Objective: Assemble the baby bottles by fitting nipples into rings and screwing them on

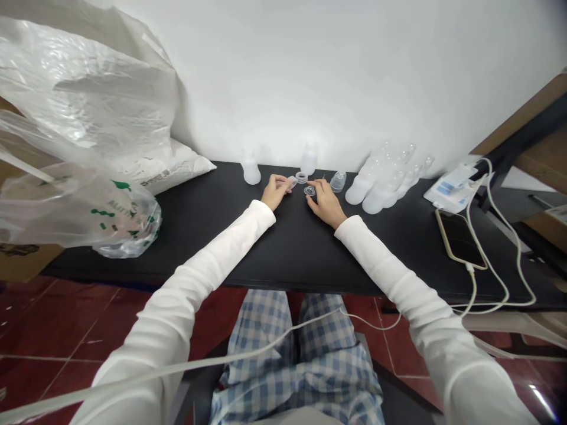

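My left hand (275, 190) is closed, pinching a small clear disc-like piece (292, 182) between thumb and fingers. My right hand (326, 202) has its thumb and forefinger around a clear baby bottle nipple (309, 190), which sits low at the tabletop. Between the hands and slightly beyond them lies a translucent screw ring (301, 177). Behind the ring stands a frosted white baby bottle (309, 159). Another frosted bottle (251, 170) stands to the left of my left hand. A clear domed cap (338, 181) rests just right of my right hand.
Several frosted bottles with clear domed tops (381, 183) are grouped at right. Farther right are a phone (460, 237) on a white cable and a white-and-blue packet (452, 188). Large plastic bags (88, 100) fill the left. A white wall borders the black table (292, 254).
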Motion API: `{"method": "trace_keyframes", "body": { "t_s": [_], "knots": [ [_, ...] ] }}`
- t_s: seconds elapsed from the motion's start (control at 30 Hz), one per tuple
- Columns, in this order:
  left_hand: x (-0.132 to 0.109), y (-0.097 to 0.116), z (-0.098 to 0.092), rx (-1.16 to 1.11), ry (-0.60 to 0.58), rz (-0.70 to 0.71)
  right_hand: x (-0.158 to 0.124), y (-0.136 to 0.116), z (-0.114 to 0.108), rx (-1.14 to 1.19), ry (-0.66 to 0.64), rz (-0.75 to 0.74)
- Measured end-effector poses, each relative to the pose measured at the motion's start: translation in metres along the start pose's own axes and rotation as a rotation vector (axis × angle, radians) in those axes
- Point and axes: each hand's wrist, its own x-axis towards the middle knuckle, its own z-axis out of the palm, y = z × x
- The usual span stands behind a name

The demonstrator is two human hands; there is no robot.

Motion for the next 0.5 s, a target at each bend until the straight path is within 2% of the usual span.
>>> {"method": "trace_keyframes", "body": {
  "t_s": [0.1, 0.23, 0.33, 0.5],
  "knots": [
    [0.0, 0.007, 0.001, -0.247, -0.068, -0.169, 0.001, 0.003, 0.002, 0.103, 0.03, -0.019],
    [-0.007, 0.015, 0.004, -0.427, -0.147, -0.283, 0.003, -0.001, -0.001, 0.271, 0.046, -0.025],
    [-0.012, 0.016, 0.009, -0.424, -0.148, -0.296, 0.002, -0.01, -0.008, 0.281, 0.028, -0.044],
    [-0.019, 0.019, 0.012, -0.353, -0.169, -0.228, -0.001, -0.022, -0.013, 0.24, 0.047, -0.114]
  ]
}}
